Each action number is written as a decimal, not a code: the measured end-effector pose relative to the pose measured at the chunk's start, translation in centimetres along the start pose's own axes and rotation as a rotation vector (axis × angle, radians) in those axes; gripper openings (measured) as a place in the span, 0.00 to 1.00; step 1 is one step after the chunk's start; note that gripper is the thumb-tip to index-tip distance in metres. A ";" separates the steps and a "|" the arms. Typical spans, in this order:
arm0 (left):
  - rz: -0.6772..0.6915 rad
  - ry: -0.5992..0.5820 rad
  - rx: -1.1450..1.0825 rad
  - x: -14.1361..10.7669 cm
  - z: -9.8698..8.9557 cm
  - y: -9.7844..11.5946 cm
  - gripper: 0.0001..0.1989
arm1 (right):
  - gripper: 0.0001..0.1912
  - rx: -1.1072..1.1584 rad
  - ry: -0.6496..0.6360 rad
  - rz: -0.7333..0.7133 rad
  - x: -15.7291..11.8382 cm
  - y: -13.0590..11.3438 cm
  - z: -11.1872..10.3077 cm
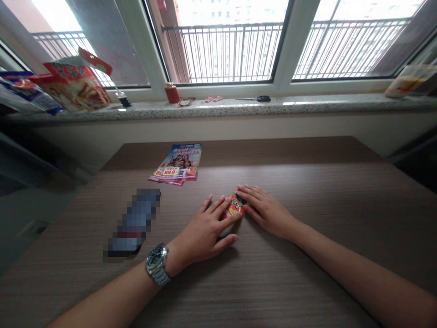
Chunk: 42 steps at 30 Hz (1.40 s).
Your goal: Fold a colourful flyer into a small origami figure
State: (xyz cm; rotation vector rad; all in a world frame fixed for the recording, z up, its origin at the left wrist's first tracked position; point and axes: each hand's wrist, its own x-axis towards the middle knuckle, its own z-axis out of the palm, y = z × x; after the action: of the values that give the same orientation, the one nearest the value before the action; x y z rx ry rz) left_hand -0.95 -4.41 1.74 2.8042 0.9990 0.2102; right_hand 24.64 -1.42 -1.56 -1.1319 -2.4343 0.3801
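Observation:
A small, colourful folded paper (235, 206), mostly orange-red with cartoon-like print, lies on the brown table (290, 282). My left hand (213, 223) rests over its left side, fingers spread and fingertips touching it. A metal watch (157, 263) is on that wrist. From the right, my right hand (264, 207) lies flat with its fingers over the paper's upper right edge. Both hands cover part of the paper, so its full outline is hidden.
A stack of printed flyers (180, 164) lies at the back left, with a blurred-out phone (134, 223) nearer. On the granite sill (218, 107) stand a red lighter-like object (171, 93), scissors (261, 98) and snack bags (78, 86).

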 end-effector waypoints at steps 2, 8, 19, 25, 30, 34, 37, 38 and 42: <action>-0.002 -0.004 0.009 0.1 0.0 0.0 0.26 | 0.23 0.011 -0.006 -0.006 0.0 0.0 -0.1; 0.014 0.003 0.025 0.2 0.0 0.3 0.27 | 0.22 0.013 0.004 0.020 0.0 0.0 0.0; 0.000 0.028 0.026 0.5 0.1 0.4 0.28 | 0.23 -0.004 0.034 0.034 -0.1 0.1 0.3; -0.060 0.070 0.076 0.4 0.4 0.4 0.28 | 0.25 -0.051 0.018 0.036 -0.3 0.1 0.3; -0.121 0.093 0.088 0.4 0.6 0.4 0.26 | 0.26 -0.096 -0.007 0.038 -0.5 -0.3 -0.1; -0.141 0.089 0.065 0.4 0.7 0.5 0.27 | 0.26 -0.166 -0.021 0.017 -1.0 -0.7 -0.3; -0.142 0.088 0.033 0.4 0.8 0.9 0.28 | 0.27 -0.215 -0.036 0.012 -1.8 -1.1 -0.5; -0.140 0.085 0.021 0.4 0.8 1.0 0.29 | 0.28 -0.224 -0.038 0.015 -2.1 -1.2 -0.6; -0.090 0.071 -0.010 0.5 0.7 1.2 0.29 | 0.27 -0.223 -0.026 0.037 -3.1 -1.5 -1.0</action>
State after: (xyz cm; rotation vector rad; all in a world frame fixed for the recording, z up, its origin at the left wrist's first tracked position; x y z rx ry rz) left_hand 0.31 -5.08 1.28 2.7531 1.1329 0.3045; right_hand 25.87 -4.71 -0.89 -1.2722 -2.5298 0.1366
